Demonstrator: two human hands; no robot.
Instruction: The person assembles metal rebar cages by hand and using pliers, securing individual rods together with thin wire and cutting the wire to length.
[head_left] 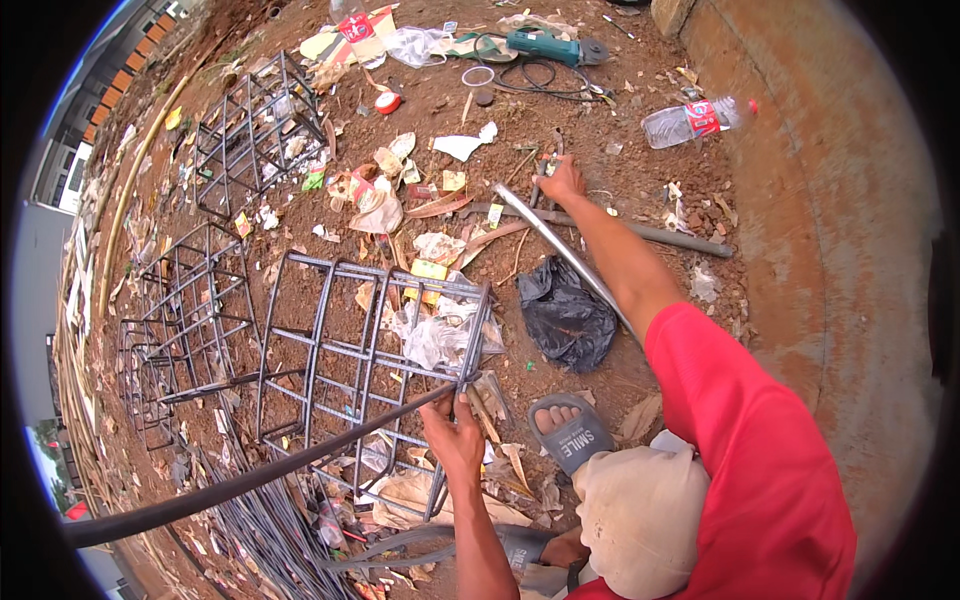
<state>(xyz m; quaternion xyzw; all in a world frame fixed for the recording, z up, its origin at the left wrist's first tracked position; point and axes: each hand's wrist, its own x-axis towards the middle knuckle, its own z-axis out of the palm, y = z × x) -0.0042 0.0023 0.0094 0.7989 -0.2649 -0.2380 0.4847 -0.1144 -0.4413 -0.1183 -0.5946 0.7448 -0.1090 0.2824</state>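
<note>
Bare hands [455,432], L at boxy metal-rod cage [371,355], crinkly blk plastic bag [567,318]

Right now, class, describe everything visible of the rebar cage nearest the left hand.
The rebar cage is an open, boxy frame of grey, metallic-looking rods crossed by rectangular hoops. It lies on littered earth, scraps showing through its gaps. A dark bar crosses over it; the left hand seems to touch the cage's right end.

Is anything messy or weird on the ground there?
Yes, litter is scattered across the dirt, which looks messy for a work spot. A crumpled black bag lies near one sandal, and a plastic bottle lies on its side at the upper right.
</note>
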